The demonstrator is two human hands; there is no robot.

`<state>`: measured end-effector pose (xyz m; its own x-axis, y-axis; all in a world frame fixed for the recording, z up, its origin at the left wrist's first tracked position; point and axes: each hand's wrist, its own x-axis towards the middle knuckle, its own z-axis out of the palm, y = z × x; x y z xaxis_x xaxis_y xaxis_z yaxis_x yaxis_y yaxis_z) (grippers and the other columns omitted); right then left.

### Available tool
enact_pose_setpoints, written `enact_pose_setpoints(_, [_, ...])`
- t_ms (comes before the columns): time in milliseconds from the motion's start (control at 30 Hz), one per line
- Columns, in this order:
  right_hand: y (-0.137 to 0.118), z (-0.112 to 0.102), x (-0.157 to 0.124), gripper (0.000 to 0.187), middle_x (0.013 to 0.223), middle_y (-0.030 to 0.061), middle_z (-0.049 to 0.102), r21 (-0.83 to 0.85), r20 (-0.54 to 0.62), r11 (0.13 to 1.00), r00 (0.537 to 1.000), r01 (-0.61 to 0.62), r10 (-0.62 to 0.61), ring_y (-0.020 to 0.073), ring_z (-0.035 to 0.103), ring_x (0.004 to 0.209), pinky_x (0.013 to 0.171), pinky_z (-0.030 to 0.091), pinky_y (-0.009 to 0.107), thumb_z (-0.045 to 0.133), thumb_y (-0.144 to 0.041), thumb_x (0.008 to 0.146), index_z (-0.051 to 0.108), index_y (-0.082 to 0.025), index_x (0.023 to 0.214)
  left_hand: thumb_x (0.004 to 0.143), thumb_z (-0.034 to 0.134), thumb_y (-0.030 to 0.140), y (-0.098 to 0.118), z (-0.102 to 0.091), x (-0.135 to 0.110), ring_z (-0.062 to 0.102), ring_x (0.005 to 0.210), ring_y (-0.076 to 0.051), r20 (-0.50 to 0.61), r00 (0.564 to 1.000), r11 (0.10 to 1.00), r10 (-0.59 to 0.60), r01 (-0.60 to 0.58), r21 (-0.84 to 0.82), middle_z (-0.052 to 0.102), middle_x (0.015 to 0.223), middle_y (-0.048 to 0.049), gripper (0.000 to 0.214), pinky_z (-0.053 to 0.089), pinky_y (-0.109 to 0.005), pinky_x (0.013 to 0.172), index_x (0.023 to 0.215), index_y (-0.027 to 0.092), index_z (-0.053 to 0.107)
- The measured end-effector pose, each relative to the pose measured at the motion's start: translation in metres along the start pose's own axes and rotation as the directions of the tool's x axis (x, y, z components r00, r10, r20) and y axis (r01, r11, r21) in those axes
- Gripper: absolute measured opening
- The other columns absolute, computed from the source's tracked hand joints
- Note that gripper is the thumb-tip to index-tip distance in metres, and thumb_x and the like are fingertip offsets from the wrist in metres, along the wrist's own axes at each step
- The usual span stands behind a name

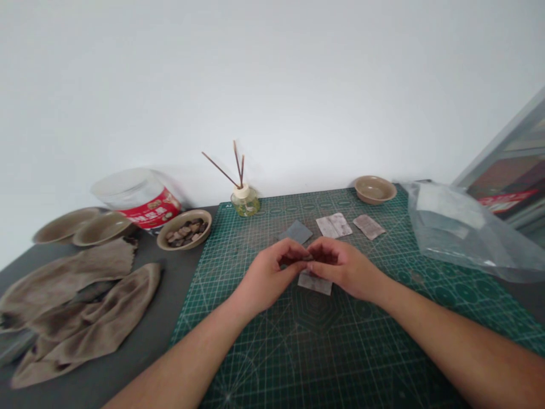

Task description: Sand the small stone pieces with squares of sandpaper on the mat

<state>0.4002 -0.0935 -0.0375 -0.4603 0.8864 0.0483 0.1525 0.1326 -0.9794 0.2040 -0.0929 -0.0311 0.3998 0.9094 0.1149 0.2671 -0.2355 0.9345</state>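
My left hand (270,274) and my right hand (349,268) meet above the middle of the green cutting mat (255,318). Thumb and fingers of both are pinched together at the tips. Something small and dark seems to sit between the fingertips, mostly hidden, so its kind cannot be made out. Just under the hands lies a worn greyish square, like used sandpaper (315,284). Behind them rest a dark grey square sheet (296,232), a whitish creased square (334,225) and a brownish-grey worn piece (369,226).
A bowl of small stones (185,230) stands left of the mat, near two bowls (104,228), a red-labelled tub (145,199) and a crumpled brown cloth (93,318). A reed diffuser (246,201), another bowl (375,190) and a clear plastic bag (464,233) occupy the mat's far side and right.
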Motion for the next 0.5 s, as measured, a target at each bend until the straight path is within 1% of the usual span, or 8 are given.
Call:
enact_pose_setpoints(67, [-0.001, -0.002, 0.000, 0.015, 0.082, 0.0007, 0.069, -0.026, -0.008, 0.999, 0.999, -0.042, 0.042, 0.0152, 0.063, 0.070, 0.063, 0.049, 0.026, 0.062, -0.032, 0.087, 0.064, -0.019, 0.094, 0.083, 0.064, 0.019, 0.000, 0.001, -0.001, 0.067, 0.078, -0.016, 0.022, 1.000, 1.000, -0.007, 0.007, -0.018, 0.069, 0.085, -0.0006, 0.012, 0.053, -0.029, 0.071, 0.094, 0.021, 0.059])
enact_pose_setpoints(133, [-0.002, -0.005, -0.002, 0.013, 0.075, -0.0004, 0.068, -0.158, -0.029, 0.986, 0.999, -0.050, 0.046, 0.0148, 0.062, 0.066, 0.058, 0.046, 0.025, 0.063, -0.032, 0.086, 0.065, -0.019, 0.089, 0.081, 0.064, 0.015, 0.000, 0.002, -0.001, 0.067, 0.080, -0.017, 0.047, 0.999, 0.999, -0.003, 0.001, 0.038, 0.069, 0.087, -0.0002, 0.018, 0.052, -0.030, 0.072, 0.096, 0.022, 0.057])
enact_pose_setpoints(200, [-0.004, -0.009, -0.004, 0.009, 0.073, -0.0013, 0.068, -0.335, -0.021, 0.942, 1.000, -0.014, 0.007, 0.0148, 0.062, 0.066, 0.058, 0.042, 0.024, 0.067, -0.029, 0.083, 0.066, -0.020, 0.085, 0.079, 0.064, 0.012, 0.000, 0.002, -0.001, 0.066, 0.083, -0.018, 0.090, 0.996, 0.984, 0.009, -0.024, 0.174, 0.069, 0.090, -0.0003, 0.022, 0.051, -0.031, 0.075, 0.098, 0.023, 0.059])
enact_pose_setpoints(267, [-0.006, -0.012, -0.005, 0.007, 0.072, -0.0021, 0.068, -0.464, 0.029, 0.885, 0.999, 0.034, -0.023, 0.0145, 0.061, 0.066, 0.059, 0.040, 0.024, 0.070, -0.026, 0.079, 0.066, -0.020, 0.082, 0.077, 0.065, 0.011, 0.001, 0.001, -0.001, 0.064, 0.086, -0.020, 0.142, 0.990, 0.946, 0.018, -0.063, 0.319, 0.068, 0.093, -0.0005, 0.026, 0.049, -0.033, 0.076, 0.100, 0.023, 0.061])
enact_pose_setpoints(367, [-0.008, -0.015, -0.005, 0.008, 0.074, -0.0019, 0.067, -0.559, 0.101, 0.824, 0.994, 0.093, -0.044, 0.0145, 0.060, 0.068, 0.060, 0.039, 0.025, 0.073, -0.023, 0.076, 0.066, -0.020, 0.081, 0.077, 0.065, 0.012, 0.001, 0.000, -0.001, 0.060, 0.091, -0.022, 0.203, 0.978, 0.876, 0.055, -0.145, 0.460, 0.067, 0.095, -0.0017, 0.024, 0.047, -0.035, 0.079, 0.099, 0.023, 0.064])
enact_pose_setpoints(500, [-0.008, -0.016, -0.006, 0.012, 0.077, -0.0005, 0.066, -0.634, 0.131, 0.762, 0.990, 0.129, -0.059, 0.0161, 0.060, 0.071, 0.063, 0.040, 0.026, 0.076, -0.019, 0.073, 0.067, -0.020, 0.080, 0.081, 0.060, 0.011, 0.000, -0.001, 0.000, 0.056, 0.100, -0.023, 0.257, 0.959, 0.827, 0.118, -0.238, 0.509, 0.064, 0.100, -0.0038, 0.022, 0.045, -0.038, 0.089, 0.099, 0.023, 0.067])
